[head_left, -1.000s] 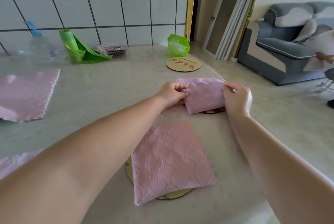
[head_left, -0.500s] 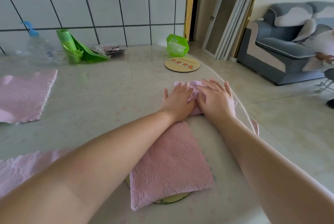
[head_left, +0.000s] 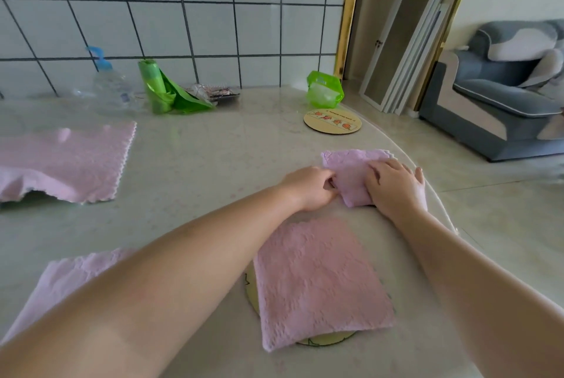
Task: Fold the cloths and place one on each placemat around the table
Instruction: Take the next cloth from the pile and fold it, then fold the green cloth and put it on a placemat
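A folded pink cloth [head_left: 351, 170] lies near the table's right edge, hiding nearly all of the placemat under it. My left hand [head_left: 311, 186] pinches its left edge with curled fingers. My right hand [head_left: 393, 185] presses flat on its right half. Closer to me, a second folded pink cloth [head_left: 320, 280] lies on a round placemat [head_left: 251, 295]. A bare round placemat [head_left: 332, 121] with orange pictures sits further back. Unfolded pink cloths lie at the left [head_left: 64, 160] and under my left forearm [head_left: 70, 280].
Along the tiled wall stand a clear bottle with a blue cap [head_left: 108, 84], a roll of green bags [head_left: 158, 87], a small packet [head_left: 213, 92] and a green pouch [head_left: 323, 89]. The curved table edge [head_left: 439, 209] runs just right of my right hand. A grey sofa [head_left: 503, 90] stands beyond.
A second ago both hands held the cloth up by its sides. They laid it down and pressed it flat; now the left hand has slid to the left edge and pinches it.
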A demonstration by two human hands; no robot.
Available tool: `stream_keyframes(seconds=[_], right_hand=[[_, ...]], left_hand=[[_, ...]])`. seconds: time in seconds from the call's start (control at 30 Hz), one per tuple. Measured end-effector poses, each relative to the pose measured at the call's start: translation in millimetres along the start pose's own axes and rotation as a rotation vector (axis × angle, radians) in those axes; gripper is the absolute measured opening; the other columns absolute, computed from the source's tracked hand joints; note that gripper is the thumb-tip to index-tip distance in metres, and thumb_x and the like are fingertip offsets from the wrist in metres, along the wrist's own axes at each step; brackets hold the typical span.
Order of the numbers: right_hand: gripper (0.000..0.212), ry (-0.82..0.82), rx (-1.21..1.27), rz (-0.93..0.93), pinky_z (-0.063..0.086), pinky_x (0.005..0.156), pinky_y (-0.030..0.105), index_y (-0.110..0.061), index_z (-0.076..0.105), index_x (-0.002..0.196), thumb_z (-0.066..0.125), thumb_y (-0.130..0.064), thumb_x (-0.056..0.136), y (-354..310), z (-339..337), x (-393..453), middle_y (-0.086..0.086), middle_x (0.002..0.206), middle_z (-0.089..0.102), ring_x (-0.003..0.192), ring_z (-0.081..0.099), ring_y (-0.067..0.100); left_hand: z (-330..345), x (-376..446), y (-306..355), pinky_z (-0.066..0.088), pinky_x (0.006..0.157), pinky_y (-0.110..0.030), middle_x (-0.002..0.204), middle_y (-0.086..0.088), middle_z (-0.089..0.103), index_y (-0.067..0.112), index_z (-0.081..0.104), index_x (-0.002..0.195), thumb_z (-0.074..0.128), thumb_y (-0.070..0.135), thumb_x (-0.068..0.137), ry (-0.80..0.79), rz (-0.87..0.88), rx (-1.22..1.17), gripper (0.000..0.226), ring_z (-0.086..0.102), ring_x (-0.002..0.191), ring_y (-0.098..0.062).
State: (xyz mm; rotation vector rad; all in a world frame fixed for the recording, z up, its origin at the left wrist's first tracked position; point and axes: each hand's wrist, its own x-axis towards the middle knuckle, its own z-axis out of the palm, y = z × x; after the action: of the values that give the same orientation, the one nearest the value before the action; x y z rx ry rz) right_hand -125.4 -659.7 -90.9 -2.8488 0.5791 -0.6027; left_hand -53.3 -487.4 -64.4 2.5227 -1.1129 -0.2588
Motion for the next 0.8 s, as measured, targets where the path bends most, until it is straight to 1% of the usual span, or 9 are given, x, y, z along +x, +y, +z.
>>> stream_keyframes(seconds=[0.1, 0.2, 0.27, 0.33, 0.43, 0.53, 0.63, 0.73, 0.8], right_hand=[[0.044, 0.127, 0.042, -0.204, 0.015, 0.114, 0.048, -0.017, 0.067, 0.099, 0.03, -0.034, 0.083, -8.0, -9.0, -10.7, 0.003, 0.112, 0.065, 0.111, 0.054, 0.024], [0.036, 0.19, 0.151, -0.288, 0.024, 0.108, 0.05, -0.021, 0.068, 0.09, 0.034, -0.031, 0.085, -27.4, -12.2, -20.5, -0.003, 0.1, 0.068, 0.103, 0.054, 0.016], [0.028, 0.205, 0.248, -0.337, 0.033, 0.1, 0.05, -0.025, 0.067, 0.088, 0.039, -0.027, 0.087, -56.4, -12.7, -22.9, -0.009, 0.095, 0.068, 0.099, 0.055, 0.012], [0.03, 0.173, 0.29, -0.451, 0.037, 0.096, 0.049, -0.025, 0.067, 0.089, 0.037, -0.029, 0.086, -101.2, -9.7, -24.1, -0.011, 0.093, 0.068, 0.095, 0.061, 0.015], [0.032, 0.037, 0.288, -0.654, 0.039, 0.096, 0.053, -0.027, 0.067, 0.089, 0.036, -0.03, 0.082, -180.1, -2.2, -30.5, -0.011, 0.092, 0.067, 0.092, 0.062, 0.015], [0.039, -0.116, 0.233, -0.786, 0.033, 0.103, 0.046, -0.032, 0.067, 0.097, 0.032, -0.038, 0.081, -255.0, 9.7, -42.9, -0.01, 0.103, 0.066, 0.106, 0.059, 0.016], [0.035, -0.302, 0.117, -0.842, 0.02, 0.111, 0.035, -0.032, 0.059, 0.119, 0.04, -0.036, 0.09, -318.2, 23.7, -56.3, -0.008, 0.134, 0.052, 0.128, 0.042, 0.014], [0.04, -0.434, 0.036, -0.835, 0.014, 0.113, 0.033, -0.033, 0.048, 0.133, 0.044, -0.037, 0.093, -361.4, 40.4, -66.7, -0.005, 0.152, 0.029, 0.139, 0.025, 0.017], [0.039, -0.487, 0.049, -0.83, 0.014, 0.114, 0.034, -0.035, 0.048, 0.132, 0.044, -0.038, 0.093, -382.1, 50.0, -71.2, -0.005, 0.154, 0.023, 0.141, 0.02, 0.017]], left_hand=[[-29.1, -48.5, -41.7, 0.043, 0.097, -0.031, 0.124, -0.004, 0.062, 0.016, 0.061, 0.12, 0.053, 0.03, 0.092, 0.126, -0.021, -0.068, 0.032, 0.056, 0.115, -0.021], [-56.7, -102.8, -82.3, 0.045, 0.087, -0.023, 0.109, -0.003, 0.069, 0.013, 0.068, 0.109, 0.057, 0.018, 0.09, 0.306, -0.073, -0.22, 0.022, 0.063, 0.1, -0.016], [-71.9, -132.8, -102.5, 0.047, 0.087, -0.025, 0.105, -0.007, 0.07, 0.009, 0.068, 0.106, 0.058, 0.012, 0.09, 0.375, -0.109, -0.326, 0.02, 0.064, 0.096, -0.018], [-82.2, -157.9, -119.4, 0.049, 0.089, -0.03, 0.103, -0.009, 0.07, 0.007, 0.068, 0.105, 0.058, 0.01, 0.09, 0.412, -0.136, -0.395, 0.019, 0.064, 0.095, -0.02], [-92.5, -187.3, -140.6, 0.05, 0.089, -0.034, 0.098, -0.004, 0.07, 0.01, 0.068, 0.105, 0.057, 0.015, 0.091, 0.438, -0.171, -0.409, 0.019, 0.064, 0.093, -0.017], [-101.7, -213.5, -164.8, 0.051, 0.089, -0.036, 0.099, 0.002, 0.07, 0.017, 0.069, 0.104, 0.057, 0.021, 0.09, 0.462, -0.211, -0.381, 0.019, 0.065, 0.092, -0.013], [-112.5, -240.1, -193.3, 0.051, 0.084, -0.033, 0.094, 0.008, 0.07, 0.022, 0.07, 0.099, 0.056, 0.024, 0.09, 0.542, -0.272, -0.297, 0.017, 0.064, 0.087, -0.009], [-120.5, -270.3, -230.2, 0.051, 0.073, -0.03, 0.081, 0.015, 0.063, 0.026, 0.07, 0.093, 0.053, 0.026, 0.088, 0.599, -0.368, -0.055, 0.017, 0.061, 0.08, -0.01], [-124.4, -290.4, -257.9, 0.05, 0.075, -0.034, 0.092, 0.01, 0.063, 0.025, 0.069, 0.09, 0.047, 0.029, 0.087, 0.558, -0.351, 0.123, 0.023, 0.061, 0.091, -0.018]])
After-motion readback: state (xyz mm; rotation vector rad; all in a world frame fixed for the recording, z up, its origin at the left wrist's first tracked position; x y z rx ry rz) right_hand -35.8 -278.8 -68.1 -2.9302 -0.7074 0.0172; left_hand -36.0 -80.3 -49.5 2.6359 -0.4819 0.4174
